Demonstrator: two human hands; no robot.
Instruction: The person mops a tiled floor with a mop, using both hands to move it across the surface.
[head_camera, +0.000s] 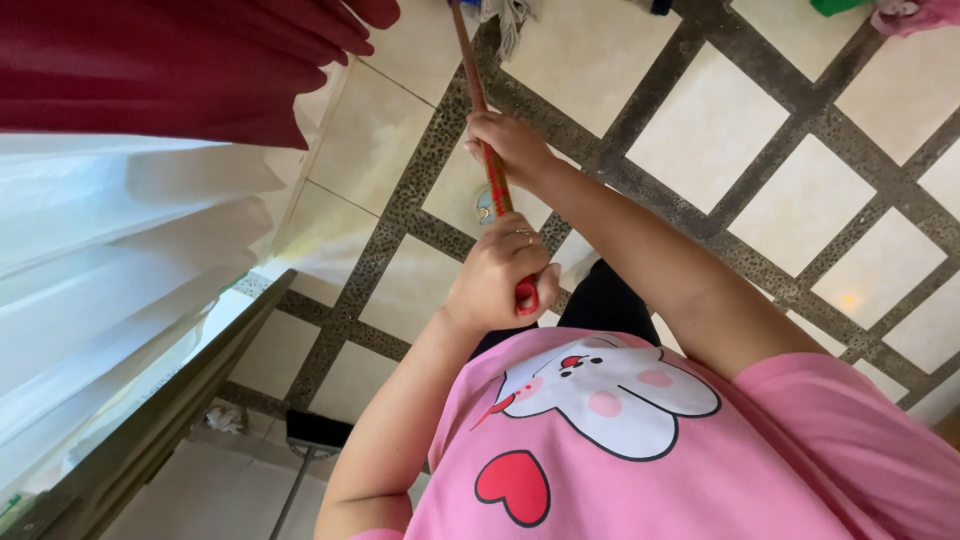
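Floor (705, 130): pale square tiles with dark pebbled bands between. A white curtain (110, 250) and a red curtain (180, 60) hang beside the hands. The left hand (497, 280) is wrapped tight around the red end of the mop handle (478, 100); the right hand (510, 145) is clenched on it further along. The mop head (505, 15) lies beyond both fists. Open tile extends past the right forearm.

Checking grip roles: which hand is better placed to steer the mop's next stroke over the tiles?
The right hand, probably. It grips the mop handle farther down, nearer the mop head, with the arm extended. The left hand only clasps the handle's red top end.
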